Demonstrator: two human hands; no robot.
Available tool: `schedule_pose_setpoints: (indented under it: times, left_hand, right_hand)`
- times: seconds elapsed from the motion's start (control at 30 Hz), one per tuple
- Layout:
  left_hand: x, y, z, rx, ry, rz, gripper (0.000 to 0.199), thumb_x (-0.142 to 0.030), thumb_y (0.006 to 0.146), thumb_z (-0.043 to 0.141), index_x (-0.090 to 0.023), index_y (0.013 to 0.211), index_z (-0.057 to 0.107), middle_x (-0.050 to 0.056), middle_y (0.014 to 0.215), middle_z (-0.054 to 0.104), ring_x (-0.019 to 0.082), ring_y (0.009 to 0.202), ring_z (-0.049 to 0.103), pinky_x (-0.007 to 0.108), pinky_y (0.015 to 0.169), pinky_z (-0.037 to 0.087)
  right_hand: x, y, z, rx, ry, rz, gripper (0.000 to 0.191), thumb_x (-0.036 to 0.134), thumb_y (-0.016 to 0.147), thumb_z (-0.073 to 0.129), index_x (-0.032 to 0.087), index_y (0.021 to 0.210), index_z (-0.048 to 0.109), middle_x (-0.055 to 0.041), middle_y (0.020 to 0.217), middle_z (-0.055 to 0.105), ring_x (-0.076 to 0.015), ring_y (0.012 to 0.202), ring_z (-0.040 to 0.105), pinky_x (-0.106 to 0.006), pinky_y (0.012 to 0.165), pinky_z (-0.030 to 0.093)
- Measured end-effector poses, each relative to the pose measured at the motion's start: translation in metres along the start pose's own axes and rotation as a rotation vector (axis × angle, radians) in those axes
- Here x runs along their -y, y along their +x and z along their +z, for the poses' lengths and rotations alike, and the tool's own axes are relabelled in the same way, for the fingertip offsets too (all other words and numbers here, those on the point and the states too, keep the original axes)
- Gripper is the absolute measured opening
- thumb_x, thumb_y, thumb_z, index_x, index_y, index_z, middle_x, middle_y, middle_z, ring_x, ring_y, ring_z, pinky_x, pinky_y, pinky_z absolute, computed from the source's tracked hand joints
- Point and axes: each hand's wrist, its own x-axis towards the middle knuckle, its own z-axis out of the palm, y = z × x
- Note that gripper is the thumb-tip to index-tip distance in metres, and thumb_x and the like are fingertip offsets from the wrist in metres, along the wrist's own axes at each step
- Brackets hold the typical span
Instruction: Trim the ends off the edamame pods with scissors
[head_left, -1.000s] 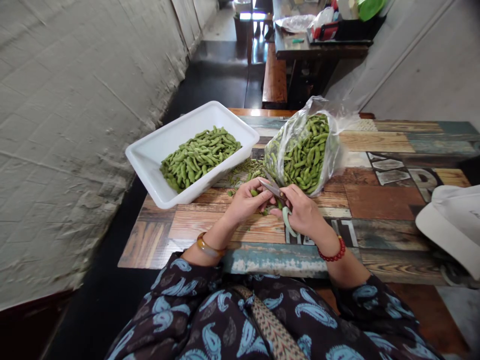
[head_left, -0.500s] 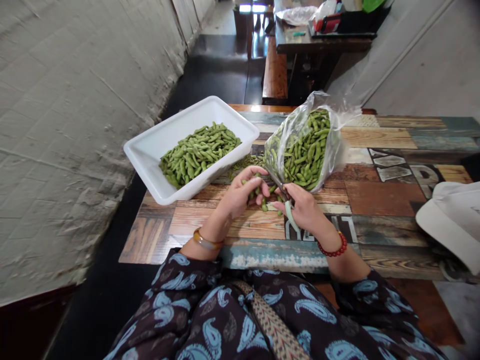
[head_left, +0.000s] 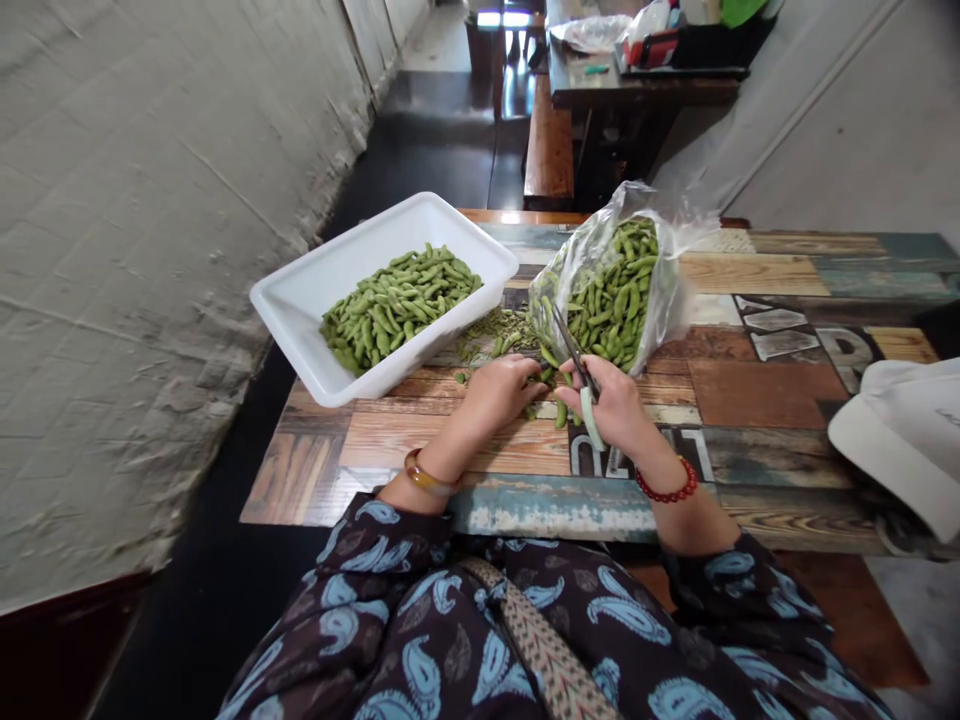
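Observation:
My right hand (head_left: 611, 400) is closed round a pair of scissors (head_left: 591, 418) with pale green handles, their dark blades pointing up and left in front of the bag. Just left of it, my left hand (head_left: 504, 392) lies low over the table, back upward, fingers curled together among loose edamame pods (head_left: 561, 412). What its fingertips hold is hidden. Behind my right hand leans a clear plastic bag (head_left: 667, 290) full of edamame pods (head_left: 619, 290). A white tub (head_left: 300, 330) at the left holds a heap of pods (head_left: 397, 305). Small green trimmings (head_left: 491, 335) lie between tub and bag.
Everything stands on a patchwork wood table (head_left: 757, 395). A white cap (head_left: 900, 430) lies at its right edge. A rough pale wall (head_left: 150, 250) runs along the left. Beyond are a wooden bench (head_left: 549, 145) and another table (head_left: 581, 90) with a black tray (head_left: 690, 55).
My left hand has turned palm down and lowered to the loose pods; the pods seen in its fingers before are out of sight. The scissors have shifted slightly right with my right hand.

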Motion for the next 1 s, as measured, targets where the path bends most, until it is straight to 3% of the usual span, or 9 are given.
schedule_pose_setpoints:
  times: [0.1,0.17,0.3,0.43,0.53,0.8,1.0]
  left_hand:
    - [0.000,0.002,0.003,0.022,0.110,-0.015,0.016,-0.029,0.089,0.063,-0.017,0.095,0.073,0.011,0.098,0.072,0.023,0.088,0.067,0.029,0.069,0.044]
    - [0.003,0.003,0.001,-0.004,0.044,-0.025,0.013,-0.024,0.088,0.062,-0.017,0.091,0.073,0.010,0.095,0.072,0.022,0.086,0.066,0.029,0.069,0.044]
    - [0.011,0.002,-0.011,-0.114,-0.438,-0.067,0.014,-0.026,0.086,0.064,-0.015,0.081,0.069,0.004,0.074,0.067,0.015,0.068,0.059,0.025,0.064,0.041]
    - [0.008,-0.004,-0.023,0.003,-1.050,-0.152,0.031,-0.046,0.088,0.063,-0.015,0.086,0.064,-0.006,0.051,0.043,0.007,0.044,0.034,0.020,0.046,0.024]
    - [0.000,-0.008,-0.027,0.043,-1.259,-0.181,0.036,-0.048,0.081,0.071,-0.014,0.083,0.061,-0.007,0.052,0.041,0.005,0.043,0.032,0.019,0.044,0.020]
    - [-0.003,-0.009,-0.024,0.109,-1.255,-0.154,0.037,-0.049,0.083,0.071,-0.015,0.082,0.057,-0.007,0.052,0.041,0.004,0.044,0.031,0.017,0.044,0.021]
    - [-0.001,-0.010,-0.023,0.061,-1.164,-0.135,0.038,-0.052,0.085,0.068,-0.016,0.080,0.056,-0.006,0.052,0.040,0.005,0.045,0.032,0.018,0.045,0.023]
  right_hand:
    - [0.000,0.000,0.002,0.008,-0.006,-0.017,0.022,0.039,0.089,0.064,0.021,0.102,0.063,-0.0056,0.089,0.067,-0.0228,0.083,0.065,-0.036,0.080,0.052]
    - [-0.001,-0.001,0.002,0.010,-0.009,-0.016,0.023,0.039,0.089,0.064,0.021,0.102,0.063,-0.0056,0.089,0.067,-0.0231,0.084,0.065,-0.036,0.081,0.052]
    - [-0.002,0.000,0.000,0.010,0.004,0.013,0.022,0.038,0.089,0.065,0.021,0.103,0.063,-0.0042,0.087,0.066,-0.0221,0.080,0.064,-0.036,0.079,0.053]
    - [-0.001,0.000,-0.004,0.064,0.031,0.011,0.022,0.035,0.088,0.066,0.022,0.105,0.063,-0.0028,0.086,0.064,-0.0206,0.078,0.062,-0.035,0.076,0.053]
    - [0.002,0.000,-0.005,0.130,0.038,-0.023,0.025,0.035,0.087,0.067,0.022,0.108,0.062,-0.0043,0.093,0.063,-0.0204,0.080,0.061,-0.035,0.075,0.053]
    - [0.004,-0.002,-0.002,0.196,0.021,-0.091,0.029,0.039,0.090,0.067,0.020,0.110,0.060,-0.0063,0.095,0.059,-0.0209,0.081,0.058,-0.036,0.073,0.052]
    - [0.004,-0.002,-0.003,0.203,0.016,-0.087,0.029,0.042,0.090,0.067,0.020,0.108,0.060,-0.0064,0.095,0.060,-0.0218,0.083,0.059,-0.037,0.074,0.053]
